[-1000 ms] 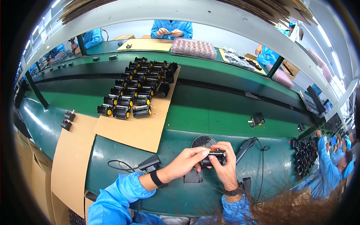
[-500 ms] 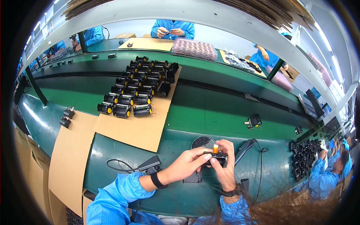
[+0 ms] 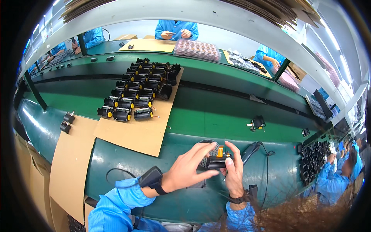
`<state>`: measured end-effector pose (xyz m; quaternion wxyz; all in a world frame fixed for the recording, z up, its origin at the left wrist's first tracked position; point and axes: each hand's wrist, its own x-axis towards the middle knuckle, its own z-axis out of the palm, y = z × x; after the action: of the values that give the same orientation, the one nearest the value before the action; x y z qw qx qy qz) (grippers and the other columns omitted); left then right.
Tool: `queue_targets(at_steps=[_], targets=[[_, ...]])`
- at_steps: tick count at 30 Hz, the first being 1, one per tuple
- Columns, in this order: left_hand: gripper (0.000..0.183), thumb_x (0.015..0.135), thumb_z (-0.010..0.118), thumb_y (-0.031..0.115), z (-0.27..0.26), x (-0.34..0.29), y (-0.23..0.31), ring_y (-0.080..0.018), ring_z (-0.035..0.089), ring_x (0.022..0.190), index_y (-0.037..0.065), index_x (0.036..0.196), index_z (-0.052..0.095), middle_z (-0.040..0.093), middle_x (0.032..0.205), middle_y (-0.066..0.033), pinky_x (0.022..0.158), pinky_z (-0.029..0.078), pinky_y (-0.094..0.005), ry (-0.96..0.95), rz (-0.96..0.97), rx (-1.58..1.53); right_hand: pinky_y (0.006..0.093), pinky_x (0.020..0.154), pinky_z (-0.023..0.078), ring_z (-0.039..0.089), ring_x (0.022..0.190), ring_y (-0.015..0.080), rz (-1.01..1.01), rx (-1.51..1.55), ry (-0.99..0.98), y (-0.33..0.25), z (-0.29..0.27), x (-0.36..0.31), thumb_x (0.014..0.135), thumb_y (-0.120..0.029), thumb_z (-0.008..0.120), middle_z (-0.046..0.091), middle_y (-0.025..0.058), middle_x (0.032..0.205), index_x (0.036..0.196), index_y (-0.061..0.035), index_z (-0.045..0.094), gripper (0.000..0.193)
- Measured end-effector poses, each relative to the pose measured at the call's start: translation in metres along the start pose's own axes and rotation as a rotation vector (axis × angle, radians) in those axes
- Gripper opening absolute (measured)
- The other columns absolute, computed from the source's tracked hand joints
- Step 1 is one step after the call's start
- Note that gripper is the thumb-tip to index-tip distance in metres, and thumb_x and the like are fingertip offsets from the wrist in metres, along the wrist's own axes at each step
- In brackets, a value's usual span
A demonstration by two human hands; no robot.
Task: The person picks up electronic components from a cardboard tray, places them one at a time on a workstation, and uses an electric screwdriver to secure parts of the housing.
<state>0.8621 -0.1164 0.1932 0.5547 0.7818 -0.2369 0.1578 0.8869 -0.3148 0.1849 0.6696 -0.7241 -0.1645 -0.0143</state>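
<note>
My right hand (image 3: 234,176) grips one end of a black plastic module (image 3: 215,162) between thumb and fingers, above the bench near me. An orange flat cable (image 3: 220,151) stands up from the module. My left hand (image 3: 188,165) is open at its left side, fingers stretched out and thumb apart; whether a fingertip touches the module I cannot tell. Partly hidden behind my hands is a round dish (image 3: 207,142) of small dark parts. Below the module, a flat dark piece (image 3: 198,183) lies on the green bench.
Rows of black modules with yellow ends (image 3: 131,92) stand on cardboard (image 3: 131,135) at the left. A corded dark hand tool (image 3: 251,151) lies right of my hands. Another module (image 3: 257,123) sits farther right. Co-workers in blue sit across and at far right.
My left hand has let go of the module and its fingers have spread. The module has turned, with its long black side now showing. My right hand still holds it.
</note>
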Motion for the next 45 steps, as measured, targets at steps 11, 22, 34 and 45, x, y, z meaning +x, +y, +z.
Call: queue_targets(at_steps=[11,22,34,45], targets=[[0.059,0.08,0.083,0.024,-0.053,-0.003,-0.005,-0.0309,0.063,0.107,0.005,0.132,0.062,0.062,0.125,-0.013,0.09,0.054,-0.0413,-0.04,0.273,0.556,0.0235,0.058,0.046,0.053,0.061,0.0085,0.128,0.005,-0.161,-0.002,0.005,0.001,0.109,-0.04,0.043,0.061,0.003,0.076,0.159,-0.0091,0.031,0.06],[0.059,0.074,0.086,0.021,-0.183,-0.045,-0.063,-0.034,0.053,0.115,0.0,0.125,0.066,0.062,0.122,-0.0123,0.102,0.045,-0.0434,0.102,-0.065,0.878,0.0219,0.053,0.042,0.056,0.065,0.0065,-0.06,-0.26,0.275,0.044,-0.141,0.117,0.104,-0.025,0.06,0.058,-0.0015,0.078,0.125,-0.0054,0.063,0.029],[0.062,0.077,0.082,0.014,-0.133,-0.022,-0.034,-0.0375,0.05,0.122,0.002,0.133,0.058,0.053,0.133,-0.0168,0.105,0.041,-0.0467,0.195,-0.038,0.838,0.0427,0.098,0.052,0.066,0.11,0.0381,0.004,-1.08,0.182,0.126,-0.213,0.198,0.087,-0.029,0.076,0.065,0.0245,0.124,0.139,0.0056,0.055,0.066],[0.052,0.109,0.045,0.048,-0.023,-0.001,-0.036,-0.011,0.054,0.069,0.007,0.14,0.048,0.062,0.097,-0.0086,0.047,0.03,-0.0192,-0.269,-0.839,-1.012,0.0369,0.086,0.056,0.066,0.099,0.0215,-0.284,-0.476,-0.796,-0.031,-0.016,0.081,0.088,-0.022,0.08,0.063,0.015,0.124,0.139,-0.0016,0.057,0.06]])
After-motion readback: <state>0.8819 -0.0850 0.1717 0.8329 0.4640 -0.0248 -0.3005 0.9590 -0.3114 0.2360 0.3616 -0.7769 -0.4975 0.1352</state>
